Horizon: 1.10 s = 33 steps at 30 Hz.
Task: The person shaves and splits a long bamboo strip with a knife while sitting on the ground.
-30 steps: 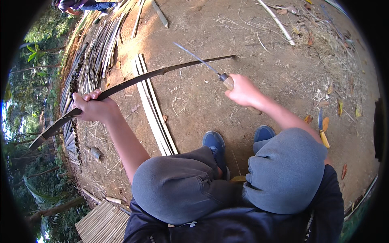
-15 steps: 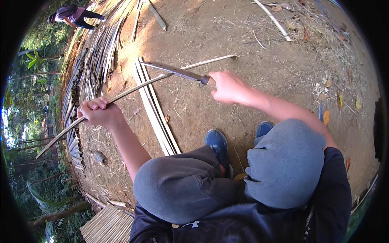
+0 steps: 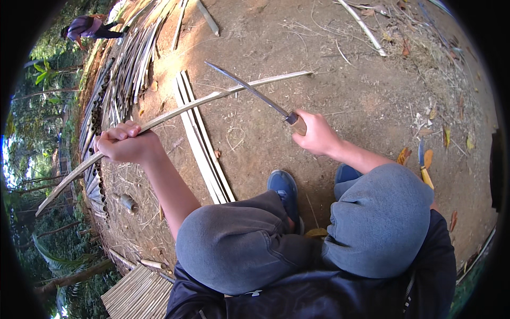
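Head view — pale slats (image 3: pixel 201 149) lie beneath the strip (image 3: pixel 170 115), yellow-handled knife (image 3: pixel 425 173) rightward.

The machete (image 3: pixel 260 95) crosses over the strip (image 3: pixel 170 115), right of the laths (image 3: pixel 202 148) lying on the ground (image 3: pixel 257 149).

No lettering or numbers can be read; the dark, shiny fabric jacket (image 3: pixel 329 299) bears a small pale emblem (image 3: pixel 256 293).

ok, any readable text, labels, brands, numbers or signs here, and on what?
None readable.
Dark top: small pale emblem, no legible letters; pale marks at its right, too small to read.
Knife in the right hand, strip in the left hand: no lettering visible.
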{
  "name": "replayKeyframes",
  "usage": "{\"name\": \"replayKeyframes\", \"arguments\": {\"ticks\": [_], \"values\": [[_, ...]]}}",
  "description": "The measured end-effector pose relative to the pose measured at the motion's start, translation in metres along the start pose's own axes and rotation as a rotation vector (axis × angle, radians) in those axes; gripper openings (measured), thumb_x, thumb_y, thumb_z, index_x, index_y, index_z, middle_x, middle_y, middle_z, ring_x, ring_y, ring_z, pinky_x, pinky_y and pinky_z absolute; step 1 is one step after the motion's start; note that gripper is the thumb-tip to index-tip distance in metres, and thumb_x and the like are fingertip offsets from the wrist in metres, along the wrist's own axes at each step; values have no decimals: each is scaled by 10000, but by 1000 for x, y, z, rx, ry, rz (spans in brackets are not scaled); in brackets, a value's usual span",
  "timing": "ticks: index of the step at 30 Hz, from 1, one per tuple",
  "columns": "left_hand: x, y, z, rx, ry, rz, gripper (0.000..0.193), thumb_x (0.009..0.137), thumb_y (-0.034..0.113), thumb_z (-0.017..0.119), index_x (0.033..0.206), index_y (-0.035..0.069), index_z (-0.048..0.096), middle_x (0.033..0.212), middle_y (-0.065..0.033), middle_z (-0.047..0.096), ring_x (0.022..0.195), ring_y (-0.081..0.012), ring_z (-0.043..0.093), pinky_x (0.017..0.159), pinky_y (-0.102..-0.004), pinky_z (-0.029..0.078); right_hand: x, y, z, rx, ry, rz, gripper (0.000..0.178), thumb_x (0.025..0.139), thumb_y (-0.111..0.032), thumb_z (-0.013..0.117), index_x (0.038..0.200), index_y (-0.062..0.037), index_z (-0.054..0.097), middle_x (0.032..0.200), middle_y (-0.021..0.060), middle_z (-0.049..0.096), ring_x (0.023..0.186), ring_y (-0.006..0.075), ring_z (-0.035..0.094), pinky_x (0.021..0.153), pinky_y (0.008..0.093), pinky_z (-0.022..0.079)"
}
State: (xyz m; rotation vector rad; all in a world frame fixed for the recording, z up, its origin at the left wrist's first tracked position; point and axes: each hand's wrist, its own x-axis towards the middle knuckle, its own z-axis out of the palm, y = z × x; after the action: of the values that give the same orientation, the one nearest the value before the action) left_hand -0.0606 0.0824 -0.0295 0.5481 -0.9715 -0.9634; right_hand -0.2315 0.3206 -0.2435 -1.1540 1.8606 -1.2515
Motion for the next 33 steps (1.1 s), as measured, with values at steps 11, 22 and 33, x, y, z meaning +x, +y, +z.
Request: {"name": "replayKeyframes", "arguments": {"ticks": [11, 22, 33], "values": [[1, 2, -2, 28, 50, 8, 313, 812, 156, 423, 557, 177, 243, 487, 16, 267, 396, -116, 285, 394, -239, 279, 19, -8, -6, -38, -29, 186, 329, 769, -96, 645, 1078, 12, 613, 595, 153, 593, 539, 285, 629, 556, 424, 497], [6, -4, -3, 48, 134, 27, 325, 834, 128, 402, 556, 172, 239, 477, 32, 268, 375, -107, 273, 403, -245, 257, 24, -43, -3, -158, -156, 88, 307, 772, -97, 652, 1045, 35, 599, 634, 146, 637, 580, 266, 664, 580, 410, 528], [7, -5, -6, 23, 108, 1, 329, 841, 147, 403, 561, 175, 232, 484, 29, 267, 383, -104, 264, 399, -253, 240, 26, -40, -7, -258, -149, 67, 298, 809, -89, 635, 1075, 34, 580, 693, 136, 660, 620, 264, 682, 604, 402, 563]]}}
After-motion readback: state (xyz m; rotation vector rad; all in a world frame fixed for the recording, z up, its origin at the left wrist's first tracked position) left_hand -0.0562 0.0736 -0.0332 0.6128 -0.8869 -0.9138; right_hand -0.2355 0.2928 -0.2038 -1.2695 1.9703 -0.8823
